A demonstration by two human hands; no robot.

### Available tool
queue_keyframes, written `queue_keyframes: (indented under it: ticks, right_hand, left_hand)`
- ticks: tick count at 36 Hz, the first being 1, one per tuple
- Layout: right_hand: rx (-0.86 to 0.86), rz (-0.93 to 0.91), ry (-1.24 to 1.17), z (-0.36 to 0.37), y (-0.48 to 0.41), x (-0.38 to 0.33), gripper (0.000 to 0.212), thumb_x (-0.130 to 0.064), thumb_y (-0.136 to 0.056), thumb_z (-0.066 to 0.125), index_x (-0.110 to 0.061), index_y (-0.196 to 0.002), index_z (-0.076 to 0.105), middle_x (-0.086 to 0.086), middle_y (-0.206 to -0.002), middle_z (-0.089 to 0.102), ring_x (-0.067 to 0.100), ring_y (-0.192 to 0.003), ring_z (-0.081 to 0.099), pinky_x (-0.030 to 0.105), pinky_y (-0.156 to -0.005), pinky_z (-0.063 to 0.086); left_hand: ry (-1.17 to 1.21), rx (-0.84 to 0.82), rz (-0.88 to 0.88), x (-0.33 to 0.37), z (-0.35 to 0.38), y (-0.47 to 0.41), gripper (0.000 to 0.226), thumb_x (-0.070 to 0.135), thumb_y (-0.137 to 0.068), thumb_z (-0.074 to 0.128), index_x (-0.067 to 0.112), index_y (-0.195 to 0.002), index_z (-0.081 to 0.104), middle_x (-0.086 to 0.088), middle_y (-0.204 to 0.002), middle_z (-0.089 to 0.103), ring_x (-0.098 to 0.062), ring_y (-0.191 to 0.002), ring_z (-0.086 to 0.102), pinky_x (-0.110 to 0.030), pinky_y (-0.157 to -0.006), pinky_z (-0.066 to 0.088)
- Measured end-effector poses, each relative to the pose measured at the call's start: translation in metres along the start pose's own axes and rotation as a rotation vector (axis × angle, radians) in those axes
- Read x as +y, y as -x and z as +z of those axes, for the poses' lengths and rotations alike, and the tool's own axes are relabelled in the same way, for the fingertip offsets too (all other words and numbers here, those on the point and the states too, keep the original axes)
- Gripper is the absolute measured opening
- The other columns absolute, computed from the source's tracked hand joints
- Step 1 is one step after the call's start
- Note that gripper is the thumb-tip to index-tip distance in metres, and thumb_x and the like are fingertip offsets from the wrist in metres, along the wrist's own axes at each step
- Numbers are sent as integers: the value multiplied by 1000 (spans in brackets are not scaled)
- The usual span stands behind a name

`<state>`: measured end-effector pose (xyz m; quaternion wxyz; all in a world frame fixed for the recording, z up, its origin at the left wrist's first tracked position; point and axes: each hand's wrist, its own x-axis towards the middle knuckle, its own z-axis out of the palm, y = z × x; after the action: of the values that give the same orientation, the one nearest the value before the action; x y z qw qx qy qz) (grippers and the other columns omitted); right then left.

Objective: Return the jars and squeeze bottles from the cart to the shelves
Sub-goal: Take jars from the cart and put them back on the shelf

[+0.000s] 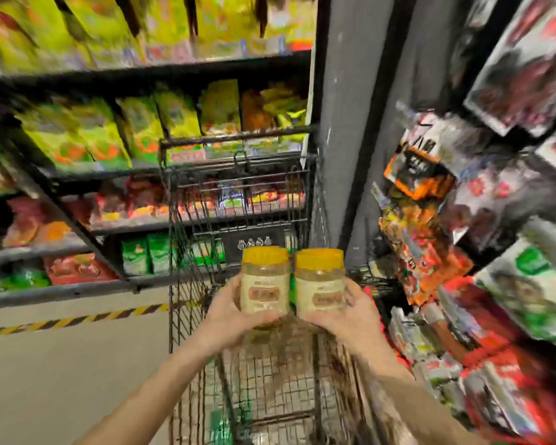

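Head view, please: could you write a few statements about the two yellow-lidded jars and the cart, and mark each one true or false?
1. The left hand and the right hand each hold one clear plastic jar with a yellow lid, the left jar and the right jar. True.
2. Both jars lie on the bottom of the dark wire shopping cart. False: they are held upright above its basket.
3. The jars have red lids. False: the lids are yellow.
4. Stocked shelves stand on both sides of the cart. True.
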<state>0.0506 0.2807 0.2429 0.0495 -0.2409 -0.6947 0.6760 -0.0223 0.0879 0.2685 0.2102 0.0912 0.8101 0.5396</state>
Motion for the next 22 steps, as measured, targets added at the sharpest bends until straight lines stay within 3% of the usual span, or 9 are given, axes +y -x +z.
queue_keyframes:
  ticks: [4,8,10,13,16,18,20,22]
  right_hand:
    - [179,-148,84,-22,37,-44,59,-18,-42,89,-33,-89,57,-15,-83,71,-3,-79,67,27,-79,53]
    - [378,-245,68,-40,80,-69,61,-9,-46,89,-26,-96,59,-5,-93,72,6,-83,70,31,-81,55]
    - [478,-294,66,-49,106,-77,61,-4,-49,88,-25,-98,58,-5,-94,72,4,-81,69,26,-79,55]
    - [627,-331,82,-62,147,-84,65,-7,-50,89,-24,-103,57,-10,-96,70,-2,-81,67,16,-75,53]
    - [767,-330,83,-77,191,-85,67,-15,-47,92,-26,-104,57,-6,-99,71,9,-90,68,31,-84,54]
    - [854,-330,87,-87,224,-83,66,-19,-45,92,-27,-101,58,-8,-99,70,8,-90,68,31,-84,53]
    - [948,-317,93,-96,260,-82,73,-25,-42,92,-26,-106,57,-5,-103,69,11,-92,68,28,-82,54]
    - [1049,-305,85,-103,297,-78,81,-19,-47,92,-13,-118,53,4,-109,68,17,-97,66,25,-82,55]
  left_hand:
    - [-26,-84,158,42,-3,8,61,8,-60,86,18,-112,55,6,-103,69,4,-88,66,-10,-71,52]
    - [-24,-192,314,79,3,19,59,5,-60,85,28,-106,55,6,-101,70,0,-90,67,-12,-73,52]
    - [-7,-271,382,95,9,27,60,6,-58,87,29,-103,55,7,-98,71,1,-88,67,-11,-72,52]
    - [8,-392,463,116,20,44,67,23,-44,89,30,-101,56,14,-89,73,5,-85,67,-7,-70,49]
    - [20,-514,533,132,35,65,68,21,-44,91,31,-102,55,18,-88,73,6,-84,66,-7,-69,48]
    - [9,-595,584,140,47,80,68,25,-44,90,27,-104,57,12,-92,73,4,-85,67,-8,-70,49]
    - [-7,-686,632,149,62,98,64,11,-53,90,22,-106,57,5,-97,72,3,-86,67,-9,-71,48]
    - [-19,-787,682,157,79,119,62,0,-59,85,21,-109,56,4,-101,70,4,-86,66,-7,-71,47]
